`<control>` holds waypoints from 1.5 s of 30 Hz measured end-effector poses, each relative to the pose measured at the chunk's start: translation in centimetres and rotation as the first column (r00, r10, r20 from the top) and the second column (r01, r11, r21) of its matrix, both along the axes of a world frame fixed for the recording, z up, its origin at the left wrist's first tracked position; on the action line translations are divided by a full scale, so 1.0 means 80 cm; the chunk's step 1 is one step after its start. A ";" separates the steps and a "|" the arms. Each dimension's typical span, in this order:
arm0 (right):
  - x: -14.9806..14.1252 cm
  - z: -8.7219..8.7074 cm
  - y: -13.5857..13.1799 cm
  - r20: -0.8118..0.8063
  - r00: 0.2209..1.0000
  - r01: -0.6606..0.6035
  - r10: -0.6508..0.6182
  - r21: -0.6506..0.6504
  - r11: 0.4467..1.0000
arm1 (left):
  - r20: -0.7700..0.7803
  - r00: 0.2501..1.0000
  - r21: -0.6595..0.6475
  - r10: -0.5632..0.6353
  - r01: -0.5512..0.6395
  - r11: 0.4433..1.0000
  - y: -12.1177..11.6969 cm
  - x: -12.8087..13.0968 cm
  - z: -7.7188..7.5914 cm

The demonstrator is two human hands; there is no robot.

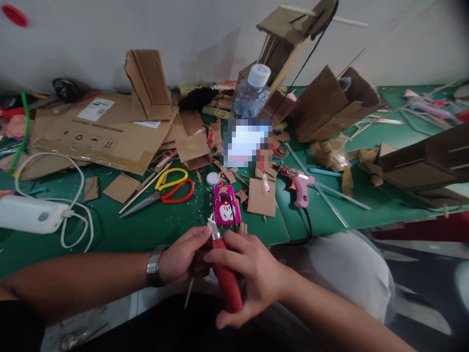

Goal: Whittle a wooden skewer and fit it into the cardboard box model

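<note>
The scene is viewed by one camera, worn on the person's head and faced forward and down. The left hand and the right hand are seen from above and behind, close to the lens, with the forearms let in from the lower corners. Dark clothing is caught along the bottom edge, directly beneath the viewpoint. The green table is looked across at a slant, its front edge being shown rising toward the right. Farther off, the pale wall behind it is met almost head-on across the top. A wide field is taken in, and the upper right corner is darkened.
</note>
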State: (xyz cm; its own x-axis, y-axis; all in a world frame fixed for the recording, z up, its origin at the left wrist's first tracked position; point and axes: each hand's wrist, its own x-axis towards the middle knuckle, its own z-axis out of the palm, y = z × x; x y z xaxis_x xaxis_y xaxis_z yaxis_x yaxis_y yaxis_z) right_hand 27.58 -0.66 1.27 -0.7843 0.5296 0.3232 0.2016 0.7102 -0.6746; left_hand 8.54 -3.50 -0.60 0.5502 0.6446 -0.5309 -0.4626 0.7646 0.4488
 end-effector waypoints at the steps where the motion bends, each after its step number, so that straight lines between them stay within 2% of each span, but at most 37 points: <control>1: 0.000 0.000 0.000 -0.004 1.000 0.000 0.000 0.003 1.000 | -0.003 1.000 -0.004 0.003 -0.003 1.000 0.000 0.000 0.000; 16: -0.001 0.001 0.001 -0.006 1.000 0.006 -0.005 0.055 0.998 | -0.033 0.999 -0.031 0.005 -0.006 0.999 0.002 0.000 0.004; 22: 0.000 -0.001 0.001 -0.040 0.999 0.003 0.000 0.067 0.998 | -0.009 1.000 0.019 -0.028 0.028 0.999 0.000 -0.002 0.004; 30: 0.000 0.001 -0.001 0.003 1.000 0.003 -0.003 0.076 0.997 | 0.001 1.000 0.017 -0.016 0.016 1.000 0.002 -0.002 0.000; 34: 0.000 -0.001 -0.001 0.082 0.995 0.038 -0.047 0.106 0.994 | -0.023 1.000 0.055 -0.015 0.017 0.998 -0.001 0.001 -0.003; 42: -0.003 0.002 0.002 0.021 0.998 0.061 -0.062 0.071 0.996 | -0.045 0.995 -0.010 0.084 -0.085 0.996 -0.001 0.006 0.003; 45: -0.002 0.002 0.003 -0.023 0.998 0.053 -0.052 0.052 0.997 | -0.060 0.992 0.020 0.115 -0.114 0.993 -0.001 0.005 0.001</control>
